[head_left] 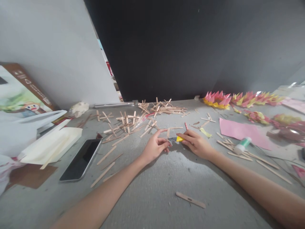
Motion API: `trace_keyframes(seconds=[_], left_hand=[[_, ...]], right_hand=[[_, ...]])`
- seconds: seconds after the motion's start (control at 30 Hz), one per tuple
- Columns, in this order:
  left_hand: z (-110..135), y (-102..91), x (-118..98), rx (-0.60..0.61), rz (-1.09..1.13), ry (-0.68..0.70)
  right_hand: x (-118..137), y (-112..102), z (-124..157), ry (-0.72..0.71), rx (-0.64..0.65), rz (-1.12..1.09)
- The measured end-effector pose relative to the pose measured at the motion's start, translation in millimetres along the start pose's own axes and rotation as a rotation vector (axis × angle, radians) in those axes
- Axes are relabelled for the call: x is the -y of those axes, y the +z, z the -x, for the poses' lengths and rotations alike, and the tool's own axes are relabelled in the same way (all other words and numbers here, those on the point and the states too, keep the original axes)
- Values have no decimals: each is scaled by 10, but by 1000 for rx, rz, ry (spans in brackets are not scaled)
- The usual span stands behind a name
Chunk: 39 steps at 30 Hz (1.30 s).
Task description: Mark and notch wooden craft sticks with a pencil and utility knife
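My left hand (156,145) is closed, its fingers curled beside a popsicle stick (168,132) that stands up at the fingertips and appears pinched there. My right hand (196,143) grips a small yellow tool (180,138) with a dark grey front part, which points left and reaches the left fingertips. Whether it is a cutter or a glue tube, I cannot tell. A red-and-white striped end (186,126) sticks up behind the right fingers. Beyond both hands lies a pile of popsicle sticks (171,109), some joined into crosses.
At left lie a phone (81,160), a cream paper tray (53,144) and a plastic bag (21,130). Pink paper (240,132), a glue stick (242,145) and folded paper flowers (216,100) are at right. One popsicle stick (190,200) lies in front. A black panel (190,47) rises behind.
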State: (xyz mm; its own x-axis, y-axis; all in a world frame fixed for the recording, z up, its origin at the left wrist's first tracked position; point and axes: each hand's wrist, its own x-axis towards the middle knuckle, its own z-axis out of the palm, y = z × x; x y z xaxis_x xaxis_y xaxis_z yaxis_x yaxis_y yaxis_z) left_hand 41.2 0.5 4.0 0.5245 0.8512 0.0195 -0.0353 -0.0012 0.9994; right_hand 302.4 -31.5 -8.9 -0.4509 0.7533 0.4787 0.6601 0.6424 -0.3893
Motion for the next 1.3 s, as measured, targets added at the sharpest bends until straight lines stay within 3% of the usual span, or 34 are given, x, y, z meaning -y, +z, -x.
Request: trace_keyframes(seconds=[0.47, 1.3], left_hand=[[-11, -46, 61, 86, -57, -3], [-14, -51, 87, 89, -32, 6]], right_hand=[[-10, -7, 5, -14, 19, -2], [-20, 13, 7, -18, -6, 17]])
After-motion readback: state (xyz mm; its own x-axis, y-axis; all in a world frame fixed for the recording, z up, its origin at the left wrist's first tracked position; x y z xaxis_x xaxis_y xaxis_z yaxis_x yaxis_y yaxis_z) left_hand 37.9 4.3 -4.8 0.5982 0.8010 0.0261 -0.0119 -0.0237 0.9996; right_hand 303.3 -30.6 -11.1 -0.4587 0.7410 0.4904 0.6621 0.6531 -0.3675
